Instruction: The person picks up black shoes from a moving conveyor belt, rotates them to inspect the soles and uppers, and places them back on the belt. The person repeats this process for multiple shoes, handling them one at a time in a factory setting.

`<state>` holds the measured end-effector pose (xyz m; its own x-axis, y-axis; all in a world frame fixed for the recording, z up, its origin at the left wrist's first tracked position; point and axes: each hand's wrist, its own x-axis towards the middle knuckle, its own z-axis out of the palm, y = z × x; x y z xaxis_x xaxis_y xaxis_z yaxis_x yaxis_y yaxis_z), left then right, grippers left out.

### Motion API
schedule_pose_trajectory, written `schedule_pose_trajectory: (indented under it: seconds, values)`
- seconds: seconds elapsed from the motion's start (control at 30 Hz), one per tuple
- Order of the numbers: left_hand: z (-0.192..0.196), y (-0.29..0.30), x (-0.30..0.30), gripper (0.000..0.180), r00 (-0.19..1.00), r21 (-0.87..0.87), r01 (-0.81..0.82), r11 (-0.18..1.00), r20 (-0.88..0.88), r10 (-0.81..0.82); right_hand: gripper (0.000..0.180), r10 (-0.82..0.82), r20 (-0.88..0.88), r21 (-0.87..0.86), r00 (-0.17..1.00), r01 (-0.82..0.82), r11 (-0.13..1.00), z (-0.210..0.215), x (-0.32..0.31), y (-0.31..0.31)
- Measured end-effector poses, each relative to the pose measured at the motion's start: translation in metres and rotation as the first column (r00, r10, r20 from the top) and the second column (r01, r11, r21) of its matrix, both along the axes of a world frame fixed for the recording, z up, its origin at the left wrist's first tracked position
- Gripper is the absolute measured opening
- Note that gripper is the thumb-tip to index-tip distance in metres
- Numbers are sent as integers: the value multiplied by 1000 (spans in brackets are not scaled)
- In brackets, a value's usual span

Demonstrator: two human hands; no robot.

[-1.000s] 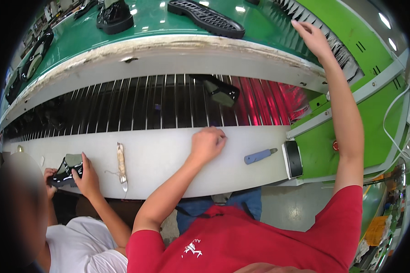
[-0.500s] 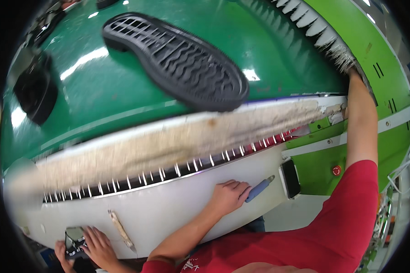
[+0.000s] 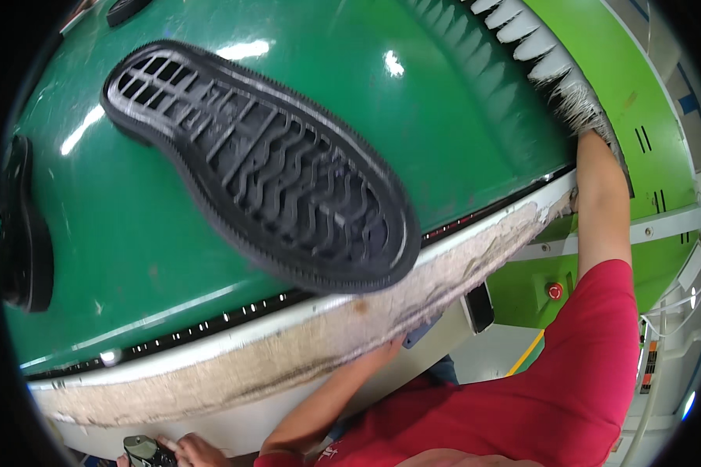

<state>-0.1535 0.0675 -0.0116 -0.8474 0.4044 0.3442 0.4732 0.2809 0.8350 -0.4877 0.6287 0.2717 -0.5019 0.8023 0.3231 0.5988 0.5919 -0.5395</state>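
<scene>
A black shoe sole (image 3: 265, 171), tread side up, lies on the green belt surface (image 3: 444, 179); its toe end juts over the padded beige edge strip (image 3: 319, 342). My right hand (image 3: 590, 134) reaches into the white bristle curtain (image 3: 572, 93) at the right end of the belt, where its fingers are hidden. Under the strip, my left hand (image 3: 393, 348) is partly covered. Its fingers barely show, but the blue handle of a tool (image 3: 423, 332) sticks out just beyond it. Neither hand touches the sole.
A black shoe (image 3: 27, 226) stands at the far left of the belt, another dark one (image 3: 126, 9) at the back. A phone (image 3: 480, 306) and a red stop button (image 3: 553, 290) sit by the green machine housing (image 3: 646, 132). At lower left, another person's hands (image 3: 199, 450) hold a dark object (image 3: 148, 451).
The view has shifted, so the belt edge now sits lower and covers most of my left hand and the white ledge. My right arm stays in the bristles. The sole looks larger and further left.
</scene>
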Motion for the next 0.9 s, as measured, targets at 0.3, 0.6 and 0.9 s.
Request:
schedule_pose_trajectory:
  seconds: [0.3,0.6,0.9]
  values:
    - [-10,-6,0,13,999,31,3,1000,-41,-2,26,116,-548,-404,828,-384,830,51,-13,-82]
    - [2,-63,-39,53,894,463,-89,882,427,-134,48,646,-506,-523,572,-799,297,43,273,-267]
    - [9,-53,-43,88,790,634,23,773,462,-403,58,966,-183,-681,181,-733,8,-177,283,-369]
